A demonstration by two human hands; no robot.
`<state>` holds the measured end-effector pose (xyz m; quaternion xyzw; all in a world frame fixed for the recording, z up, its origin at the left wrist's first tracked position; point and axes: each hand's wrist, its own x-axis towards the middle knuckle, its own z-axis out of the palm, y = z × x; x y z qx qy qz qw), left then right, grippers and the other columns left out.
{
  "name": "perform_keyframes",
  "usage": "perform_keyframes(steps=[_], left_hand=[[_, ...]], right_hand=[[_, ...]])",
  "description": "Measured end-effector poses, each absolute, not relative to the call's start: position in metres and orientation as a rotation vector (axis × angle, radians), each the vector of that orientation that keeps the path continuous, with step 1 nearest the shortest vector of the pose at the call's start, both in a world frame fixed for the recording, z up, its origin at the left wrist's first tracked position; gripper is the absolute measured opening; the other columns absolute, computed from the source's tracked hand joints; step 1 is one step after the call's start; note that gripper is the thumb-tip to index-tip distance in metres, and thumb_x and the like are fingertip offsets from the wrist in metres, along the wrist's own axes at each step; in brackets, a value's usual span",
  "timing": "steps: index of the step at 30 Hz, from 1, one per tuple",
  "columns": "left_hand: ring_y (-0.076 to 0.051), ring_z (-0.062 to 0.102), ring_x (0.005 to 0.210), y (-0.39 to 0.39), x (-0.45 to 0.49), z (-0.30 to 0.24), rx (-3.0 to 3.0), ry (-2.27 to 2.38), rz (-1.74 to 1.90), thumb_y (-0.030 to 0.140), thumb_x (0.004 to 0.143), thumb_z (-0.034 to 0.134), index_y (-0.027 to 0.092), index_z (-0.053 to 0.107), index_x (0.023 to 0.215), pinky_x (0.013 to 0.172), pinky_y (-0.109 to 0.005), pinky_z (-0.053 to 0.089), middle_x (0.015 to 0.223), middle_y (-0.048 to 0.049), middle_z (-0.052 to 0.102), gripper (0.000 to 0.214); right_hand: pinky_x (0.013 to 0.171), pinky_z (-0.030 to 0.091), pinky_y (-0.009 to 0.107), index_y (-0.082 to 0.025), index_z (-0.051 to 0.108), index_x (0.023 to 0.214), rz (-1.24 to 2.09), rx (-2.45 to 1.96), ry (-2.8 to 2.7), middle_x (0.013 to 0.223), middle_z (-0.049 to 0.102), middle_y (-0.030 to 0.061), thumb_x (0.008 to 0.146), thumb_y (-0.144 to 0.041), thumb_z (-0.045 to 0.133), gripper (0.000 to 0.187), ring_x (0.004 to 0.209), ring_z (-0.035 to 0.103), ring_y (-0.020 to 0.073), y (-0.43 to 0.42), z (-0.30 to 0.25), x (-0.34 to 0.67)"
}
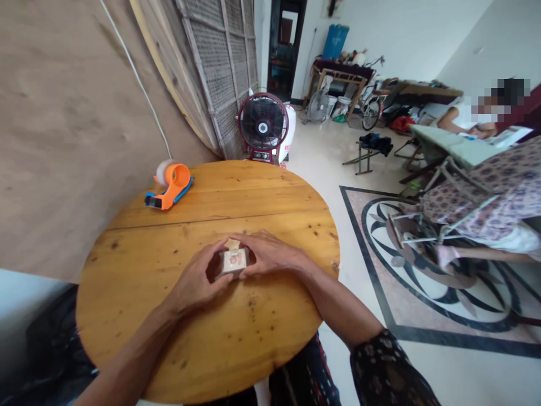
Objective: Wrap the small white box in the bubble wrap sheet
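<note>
Between my hands, near the middle of the round wooden table (253, 344), is a small pale box (235, 260) with a reddish print on top. What is inside it cannot be made out. My left hand (202, 274) curves around its left side, with the thumb at the near edge and fingers at the far edge. From the right, my right hand (270, 252) closes on it in the same way, and the fingertips of both hands nearly meet. An orange tape dispenser (174, 183) with a roll of clear tape lies beyond my left hand.
A dark red fan (262, 127) stands just past the table's far edge. Against the left wall leans a woven panel (228, 67). To the right, a person sits at a pale green table (460, 148), another is nearer on a chair, and a folding stool (366, 155) holds dark cloth.
</note>
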<state>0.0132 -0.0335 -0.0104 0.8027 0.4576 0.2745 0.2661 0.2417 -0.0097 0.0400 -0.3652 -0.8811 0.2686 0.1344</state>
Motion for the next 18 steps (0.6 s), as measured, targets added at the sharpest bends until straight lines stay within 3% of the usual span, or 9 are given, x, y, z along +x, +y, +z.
perform_keyframes(steps=[13, 18], left_hand=[[-0.027, 0.059, 0.109, -0.0336, 0.0144, -0.0041, 2.181, 1.198, 0.788, 0.03, 0.073, 0.063, 0.017, 0.039, 0.139, 0.095, -0.045, 0.047, 0.121, -0.0117, 0.059, 0.071], [-0.026, 0.058, 0.108, -0.0323, 0.0133, -0.0049, 2.212, 1.151, 0.794, 0.025, 0.071, 0.062, 0.02, 0.037, 0.14, 0.095, -0.044, 0.046, 0.121, -0.0102, 0.059, 0.073]], right_hand=[[0.09, 0.04, 0.041, -0.024, 0.032, 0.145, 0.775, -1.033, -2.568, 0.117, 0.063, 0.0101, 0.07, -0.042, 0.076, 0.089, 0.104, 0.057, 0.0268, -0.0051, 0.0328, 0.2385], [0.095, 0.039, 0.044, -0.025, 0.032, 0.146, 0.805, -0.995, -2.561, 0.121, 0.062, 0.0108, 0.069, -0.05, 0.076, 0.092, 0.109, 0.057, 0.0281, -0.0039, 0.0338, 0.2436]])
